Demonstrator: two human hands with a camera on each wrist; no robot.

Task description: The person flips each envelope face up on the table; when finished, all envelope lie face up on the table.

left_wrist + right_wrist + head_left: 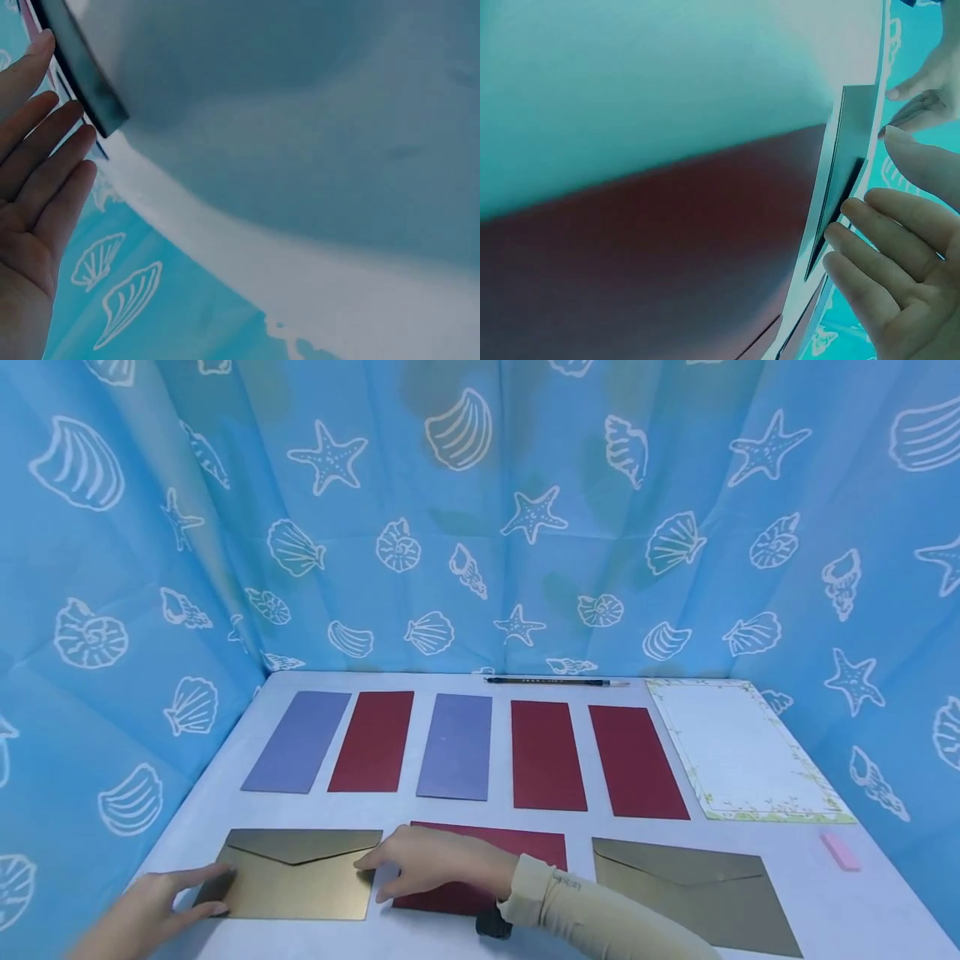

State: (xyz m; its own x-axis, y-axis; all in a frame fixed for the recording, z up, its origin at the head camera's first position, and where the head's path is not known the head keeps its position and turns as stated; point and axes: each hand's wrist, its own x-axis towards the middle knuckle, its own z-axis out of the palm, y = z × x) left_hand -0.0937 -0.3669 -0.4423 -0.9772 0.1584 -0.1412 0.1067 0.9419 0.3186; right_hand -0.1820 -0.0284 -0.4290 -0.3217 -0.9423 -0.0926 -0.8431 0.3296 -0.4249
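Observation:
A gold envelope lies flap side up at the front left of the table, its pointed flap along the far edge. My left hand is at its left edge, thumb and fingers spread apart on it. At the opposite edge is my right hand, with fingertips touching the envelope near its right side. In the left wrist view the fingers are nearly straight beside the envelope's edge. The right wrist view likewise shows extended fingers. Beneath my right hand and wrist lies a dark red envelope, partly hidden.
Behind are two purple envelopes and three dark red envelopes in a row. A second gold envelope lies front right, partly under my sleeve. A brush, bordered paper and pink eraser lie farther off. Blue curtains surround the table.

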